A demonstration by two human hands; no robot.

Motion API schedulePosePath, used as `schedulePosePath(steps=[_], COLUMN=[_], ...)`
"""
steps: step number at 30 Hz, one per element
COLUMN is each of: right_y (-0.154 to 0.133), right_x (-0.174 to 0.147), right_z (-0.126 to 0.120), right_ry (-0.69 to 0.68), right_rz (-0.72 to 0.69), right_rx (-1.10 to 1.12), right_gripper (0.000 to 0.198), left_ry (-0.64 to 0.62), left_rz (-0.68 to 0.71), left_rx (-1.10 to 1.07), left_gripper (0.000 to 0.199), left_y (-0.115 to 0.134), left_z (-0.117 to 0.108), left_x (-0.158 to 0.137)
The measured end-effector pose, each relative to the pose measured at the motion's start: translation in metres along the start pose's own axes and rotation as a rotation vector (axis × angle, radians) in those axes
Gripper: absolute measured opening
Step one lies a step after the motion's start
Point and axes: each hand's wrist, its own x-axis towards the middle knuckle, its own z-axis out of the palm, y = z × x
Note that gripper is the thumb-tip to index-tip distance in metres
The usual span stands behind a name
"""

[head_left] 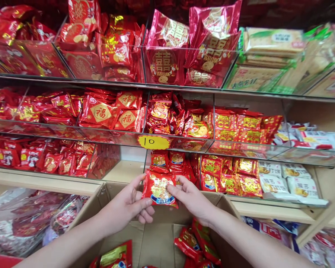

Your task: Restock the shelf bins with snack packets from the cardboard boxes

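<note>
Both hands [132, 203] [192, 197] in a grip on a gold-lettered red packet [158, 188] below the yellow "10" tag [154, 142]

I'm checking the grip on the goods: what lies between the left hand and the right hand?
In the head view, a red packet lies between them, held by the left hand and right hand.

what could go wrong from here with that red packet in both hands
The red packet is held at its sides by the left hand and right hand above the open cardboard box, so it might drop in if either grip slips. Squeezing it from both sides could crease the wrapper or perhaps crush the contents. The red-and-gold packets in the compartment to its right look similar, so the two kinds might get mixed up.
</note>
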Motion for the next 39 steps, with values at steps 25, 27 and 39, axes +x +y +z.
schedulePosePath(steps=[25, 27, 39], right_y=[0.008, 0.008, -0.009], right_x=[-0.001, -0.003, 0.041], right_z=[0.012, 0.014, -0.057], right_ry=[0.103, -0.018, 0.577], right_rz=[-0.028, 0.017, -0.181], right_rx=[-0.027, -0.027, -0.976], right_gripper=[0.033, 0.036, 0.022], left_ry=[0.286, 0.276, 0.114], left_rz=[0.171, 0.198, 0.142], left_rx=[0.080, 0.118, 0.306], left_gripper=[0.028, 0.027, 0.018], left_y=[-0.004, -0.005, -0.005], left_z=[-0.004, -0.004, 0.003], left_x=[0.007, 0.006, -0.004])
